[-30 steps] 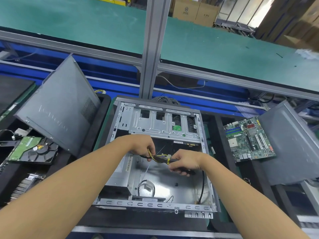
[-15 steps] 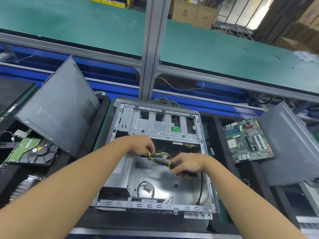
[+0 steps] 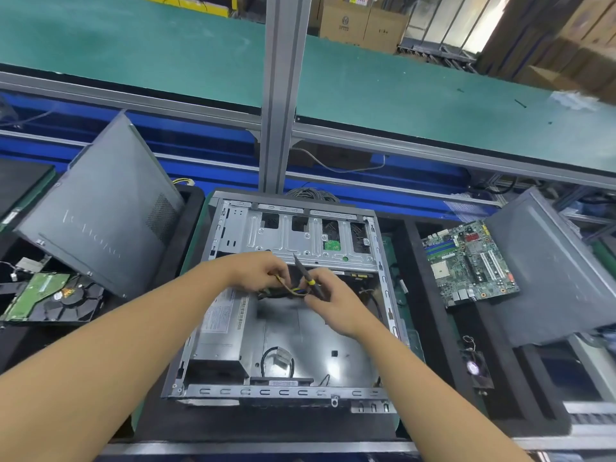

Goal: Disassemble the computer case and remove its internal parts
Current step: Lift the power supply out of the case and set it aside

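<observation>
Several parts are already out of the case. The case lies open, centred in front of the person.

Removed so far:
- A motherboard lies to the right of the case.
- A hard drive and a fan lie to the left.
- A side panel leans at the left, and a second panel lies at the right.

Left inside:
- The power supply sits along the case's left wall.
- The drive cage spans the far end.
- A cable loop lies on the case floor.

The hands are close together above the middle of the case. The left hand grips the cable bundle, which runs from the power supply side. The right hand holds a screwdriver with its fingers curled round the handle and the tip pointing up and away.

The step in hand appears to be freeing the power supply wiring. Whether the power supply screws are out cannot be seen. The task looks more than half done. The power supply, the cage and the loose cables probably remain to be removed.
</observation>
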Demonstrator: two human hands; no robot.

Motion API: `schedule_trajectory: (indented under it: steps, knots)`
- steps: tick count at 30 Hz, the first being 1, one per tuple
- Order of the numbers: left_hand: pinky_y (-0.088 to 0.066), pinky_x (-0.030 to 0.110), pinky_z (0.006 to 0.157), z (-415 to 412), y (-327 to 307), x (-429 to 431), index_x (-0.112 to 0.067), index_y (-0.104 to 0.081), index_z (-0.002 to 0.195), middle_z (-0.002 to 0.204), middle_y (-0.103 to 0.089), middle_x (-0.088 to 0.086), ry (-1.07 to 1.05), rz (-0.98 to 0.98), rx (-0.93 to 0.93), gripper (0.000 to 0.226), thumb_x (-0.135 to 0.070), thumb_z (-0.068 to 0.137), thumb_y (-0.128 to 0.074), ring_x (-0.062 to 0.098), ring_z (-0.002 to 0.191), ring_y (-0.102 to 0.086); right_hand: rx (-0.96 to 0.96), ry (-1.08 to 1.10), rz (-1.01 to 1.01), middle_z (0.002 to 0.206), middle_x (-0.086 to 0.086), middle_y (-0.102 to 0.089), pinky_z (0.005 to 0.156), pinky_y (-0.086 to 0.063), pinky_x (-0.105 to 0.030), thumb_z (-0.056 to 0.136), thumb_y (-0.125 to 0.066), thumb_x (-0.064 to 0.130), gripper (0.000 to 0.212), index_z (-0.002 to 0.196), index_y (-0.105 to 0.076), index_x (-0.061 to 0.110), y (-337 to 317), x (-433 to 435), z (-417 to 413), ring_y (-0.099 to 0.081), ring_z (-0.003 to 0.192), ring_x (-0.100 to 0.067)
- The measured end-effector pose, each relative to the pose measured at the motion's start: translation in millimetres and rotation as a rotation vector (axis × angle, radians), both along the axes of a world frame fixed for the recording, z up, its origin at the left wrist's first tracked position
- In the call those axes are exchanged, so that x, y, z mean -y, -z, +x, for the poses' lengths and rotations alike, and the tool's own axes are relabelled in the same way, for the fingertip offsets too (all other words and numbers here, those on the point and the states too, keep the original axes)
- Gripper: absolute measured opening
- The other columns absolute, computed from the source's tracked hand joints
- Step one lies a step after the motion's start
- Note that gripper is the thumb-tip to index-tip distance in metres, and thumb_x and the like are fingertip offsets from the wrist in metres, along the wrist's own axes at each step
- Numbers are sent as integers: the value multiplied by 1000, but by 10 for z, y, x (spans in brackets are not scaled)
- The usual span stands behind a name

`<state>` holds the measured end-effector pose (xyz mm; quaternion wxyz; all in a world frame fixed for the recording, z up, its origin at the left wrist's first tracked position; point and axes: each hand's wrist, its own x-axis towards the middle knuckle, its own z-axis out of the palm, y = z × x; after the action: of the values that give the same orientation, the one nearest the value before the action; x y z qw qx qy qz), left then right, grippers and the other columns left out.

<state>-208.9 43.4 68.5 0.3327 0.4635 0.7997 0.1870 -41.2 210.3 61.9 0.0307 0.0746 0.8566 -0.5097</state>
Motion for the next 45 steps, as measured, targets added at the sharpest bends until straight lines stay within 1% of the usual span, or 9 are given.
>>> schedule_trajectory:
  steps: [2,5,13,18,24,28,33,39,45]
  knots:
    - [-45,12,70,-19,-25,10,-36,-65,86,84,-66,-14,0,21,-19,19,-20,96,-62,3,78,-61,30,-15,109,113,2,-55,87,-45,-19,91,-65,13,21,110,-61,22,53,62,-88,-57,99,-11]
    - [-38,10,54,-22,-68,20,-37,-66,85,69,-62,-14,-30,9,-1,20,-20,94,-62,-3,57,-53,188,53,183,90,0,-58,72,-46,-32,92,-63,19,14,104,-57,23,97,99,-139,-54,74,-19]
    - [-43,20,68,-18,-145,141,-38,-67,94,72,-67,-27,-79,-43,-62,15,-27,99,-58,-9,74,-63,273,150,48,79,-8,-59,57,-43,-31,88,-60,8,18,86,-54,25,111,6,-33,-46,64,-21]
    - [-39,12,68,53,-150,188,-30,-67,121,86,-66,-26,-45,-102,-63,26,-23,100,-54,-5,82,-62,178,145,-20,74,7,-59,59,-40,-26,94,-58,10,9,92,-57,19,-19,-32,12,-47,57,-10]
    - [-47,30,92,191,-260,219,-23,-51,141,138,-57,-3,11,-393,-241,48,-38,96,-51,18,118,-56,385,-411,377,87,12,-59,64,-40,-22,94,-59,21,7,96,-59,28,-149,7,225,-50,70,-1]
    - [-47,34,76,364,-307,170,-12,-51,121,115,-58,3,-148,-564,-345,41,-43,95,-52,24,97,-60,605,-520,339,80,11,-60,67,-46,-28,91,-65,26,9,99,-63,30,-138,52,292,-61,73,-16]
    - [-43,33,71,465,-317,225,-16,-49,107,90,-54,-3,-188,-517,-453,40,-50,88,-56,22,86,-59,534,-398,317,120,6,-66,81,-55,-34,93,-61,23,41,130,-62,41,-97,-113,301,-65,75,-14]
    - [-39,34,75,542,-301,323,-25,-39,83,85,-55,-6,-295,-357,-416,36,-53,73,-60,21,90,-50,384,-117,-55,85,-1,-50,69,-42,-27,89,-55,9,39,115,-64,36,-66,-222,218,-47,68,-13]
    - [-36,43,84,871,-276,149,-31,-41,87,97,-43,-11,-374,-208,-391,25,-43,77,-61,18,105,-35,469,-158,151,86,6,-57,61,-40,-22,90,-55,13,32,117,-58,30,-37,-206,152,-48,65,-10]
